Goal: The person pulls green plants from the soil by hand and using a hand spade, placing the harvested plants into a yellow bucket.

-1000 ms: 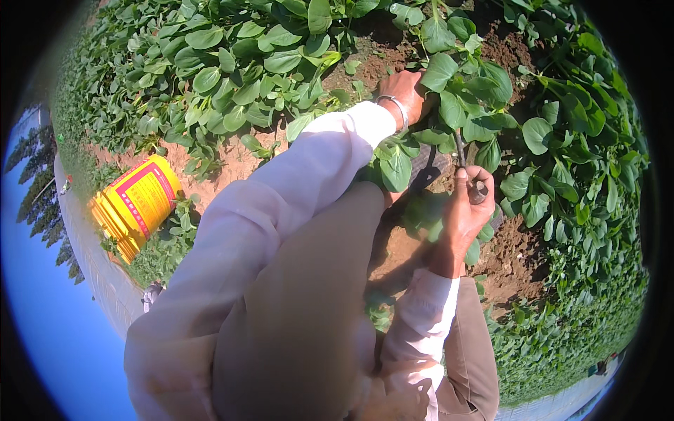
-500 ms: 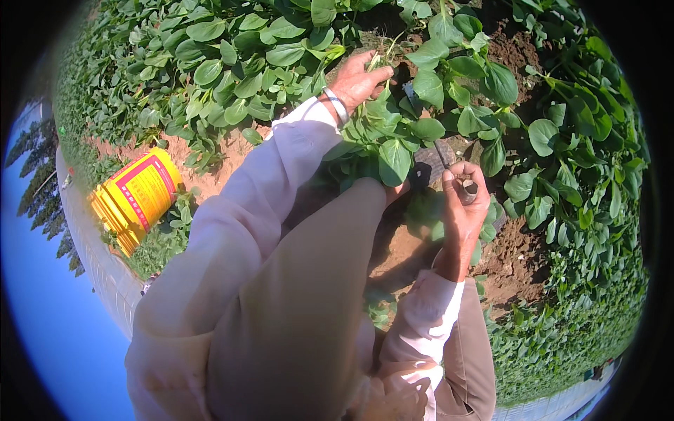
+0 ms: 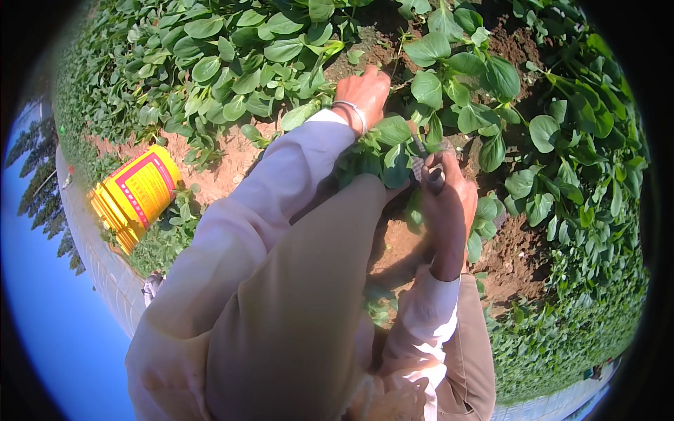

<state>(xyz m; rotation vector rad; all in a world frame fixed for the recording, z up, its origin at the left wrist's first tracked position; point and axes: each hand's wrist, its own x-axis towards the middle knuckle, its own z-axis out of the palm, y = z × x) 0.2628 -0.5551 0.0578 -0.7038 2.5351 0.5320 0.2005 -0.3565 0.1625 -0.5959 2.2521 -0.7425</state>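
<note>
My left hand (image 3: 364, 97), with a pale bracelet at the wrist, is closed and turned back-up over the soil. Its fingertips are mostly hidden. A bunch of leafy greens (image 3: 394, 156) comes out beneath this hand and wrist, close against my raised knee. To the right, my right hand (image 3: 449, 200) is wrapped round a small knife (image 3: 436, 181) with a hollow, tube-like metal handle. The handle's open end faces up, while the blade is mostly hidden by leaves and fingers. Both hands are near each other, with leaves between them.
Rooted broad-leaved greens (image 3: 484, 91) stand ahead and to the right, with a dense bed (image 3: 232, 63) at the upper left. A yellow bucket (image 3: 137, 196) lies tilted at left. Brown soil (image 3: 516, 263) shows between plants. My trousered knee (image 3: 302, 295) fills the lower middle.
My left hand has turned over and come slightly nearer, hiding the stems and roots seen before. My right hand has moved left and forward with the knife, closer to the greens.
</note>
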